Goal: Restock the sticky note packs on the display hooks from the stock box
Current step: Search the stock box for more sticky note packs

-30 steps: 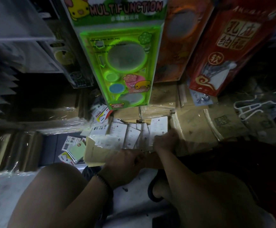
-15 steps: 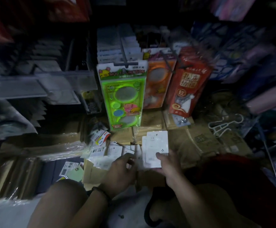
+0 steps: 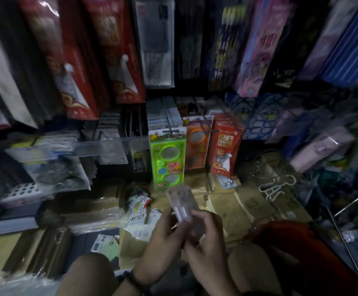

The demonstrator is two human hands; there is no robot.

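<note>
Grip: both hands pinch one small stack of sticky note packs (image 3: 181, 202); my left hand (image 3: 163, 233) curls round its lower left, my right hand (image 3: 205, 236) clamps the lower right, thumbs pressed on the cards.
Place of the packs: lifted in front of me, above the stock box (image 3: 131, 242) and just below the green toy card (image 3: 167, 157).
Edges and room: crowded; hanging goods stand close above and behind, taped cartons (image 3: 237, 208) lie to the right, wrapped bundles (image 3: 84, 212) to the left. Open space is only the gap straight over the box.
Long axis: near upright, tilted slightly left, top end pointing away from me toward the display hooks (image 3: 169, 127). The stack is blurred; I cannot read its face.
Change: half a second ago my right hand alone held the packs lower, by the box, while my left reached inside; now both hands hold them, raised.
</note>
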